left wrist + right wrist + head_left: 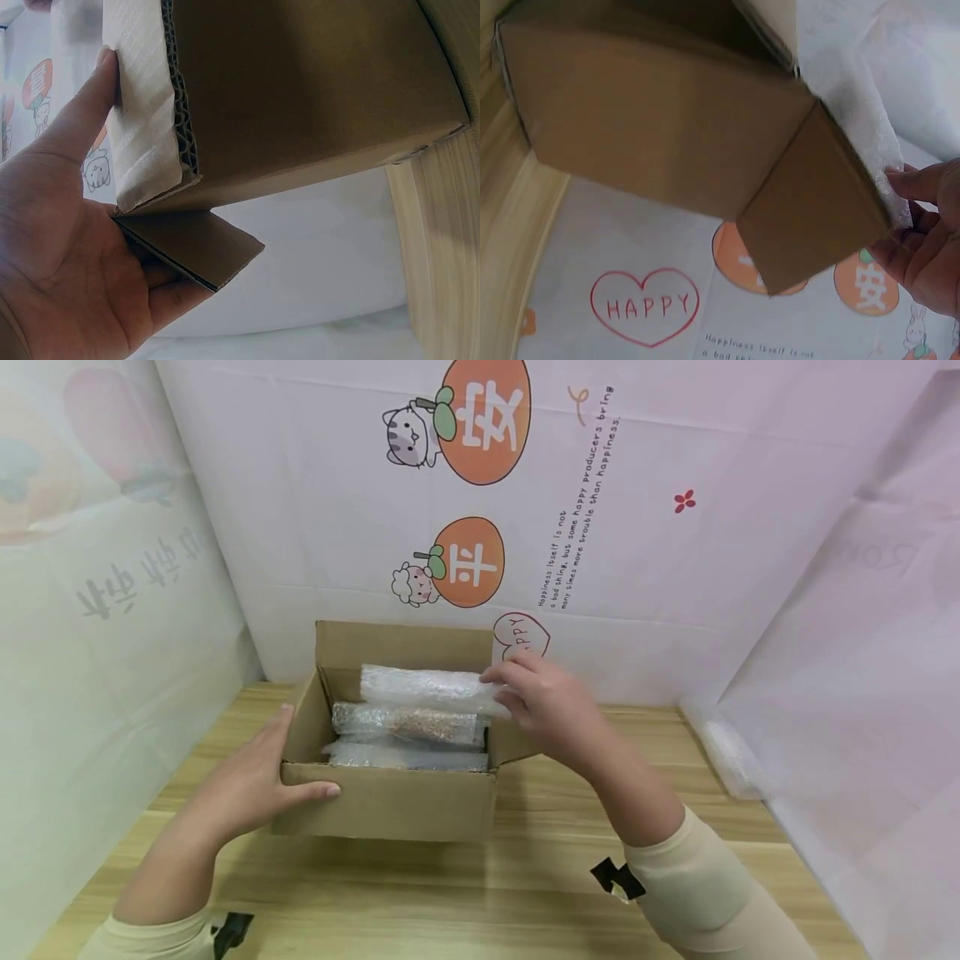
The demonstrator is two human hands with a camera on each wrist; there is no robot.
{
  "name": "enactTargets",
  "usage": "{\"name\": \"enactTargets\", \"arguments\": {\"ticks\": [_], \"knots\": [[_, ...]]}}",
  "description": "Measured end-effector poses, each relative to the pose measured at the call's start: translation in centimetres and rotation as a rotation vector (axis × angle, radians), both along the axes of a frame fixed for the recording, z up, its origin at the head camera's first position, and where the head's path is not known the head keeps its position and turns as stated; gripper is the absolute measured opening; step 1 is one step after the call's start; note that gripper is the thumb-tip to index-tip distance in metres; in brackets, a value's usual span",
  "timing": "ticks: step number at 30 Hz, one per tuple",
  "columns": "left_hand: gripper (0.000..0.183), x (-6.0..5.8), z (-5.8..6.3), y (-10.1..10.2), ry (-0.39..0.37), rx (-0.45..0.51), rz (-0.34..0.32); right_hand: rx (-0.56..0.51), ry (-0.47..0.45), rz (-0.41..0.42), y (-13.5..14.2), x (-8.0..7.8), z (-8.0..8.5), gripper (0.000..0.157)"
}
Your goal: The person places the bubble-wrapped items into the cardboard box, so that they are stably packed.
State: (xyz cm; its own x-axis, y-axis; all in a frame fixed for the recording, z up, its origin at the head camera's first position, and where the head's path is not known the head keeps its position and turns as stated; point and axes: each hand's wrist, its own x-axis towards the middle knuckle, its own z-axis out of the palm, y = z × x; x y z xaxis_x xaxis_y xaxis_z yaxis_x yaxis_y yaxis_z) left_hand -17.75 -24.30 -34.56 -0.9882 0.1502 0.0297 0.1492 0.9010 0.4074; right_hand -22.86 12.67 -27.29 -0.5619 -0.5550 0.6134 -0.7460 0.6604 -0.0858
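Note:
An open cardboard box (pixel 390 806) stands on the table with its flaps spread. My left hand (pixel 251 781) grips its left front corner, thumb along the front flap and fingers behind the side flap (pixel 199 244). Inside lie a bubble-wrapped bundle with something brownish in it (pixel 420 722) and, nearer the front, another clear-wrapped bundle (pixel 405 756). Along the back, a whitish bubble-wrapped bundle (pixel 420 687) sits higher than these, its right end pinched by my right hand (pixel 551 702). In the right wrist view, thumb and fingers hold the bubble wrap (pixel 877 142) beside the right flap (pixel 810 202).
Another clear plastic-wrapped piece (pixel 729 756) lies at the table's right edge against the side sheet. Printed white sheets (pixel 637 568) enclose the wooden table (pixel 555 893) at the back and both sides.

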Motion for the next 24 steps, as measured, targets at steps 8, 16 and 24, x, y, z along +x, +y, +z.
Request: {"name": "enactTargets", "arguments": {"ticks": [8,16,24], "knots": [[0.136,0.0,0.0,0.0,-0.004,-0.002,0.001,0.114,-0.102,0.042,-3.2,0.8,-1.0,0.023],[0.137,-0.1,-0.1,-0.1,0.006,0.005,-0.001,0.272,-0.247,0.084,-4.5,0.9,-2.0,0.024],[0.137,0.0,0.0,-0.2,0.009,0.005,-0.005,0.351,-0.313,0.115,-4.8,0.2,-2.5,0.026]]}}
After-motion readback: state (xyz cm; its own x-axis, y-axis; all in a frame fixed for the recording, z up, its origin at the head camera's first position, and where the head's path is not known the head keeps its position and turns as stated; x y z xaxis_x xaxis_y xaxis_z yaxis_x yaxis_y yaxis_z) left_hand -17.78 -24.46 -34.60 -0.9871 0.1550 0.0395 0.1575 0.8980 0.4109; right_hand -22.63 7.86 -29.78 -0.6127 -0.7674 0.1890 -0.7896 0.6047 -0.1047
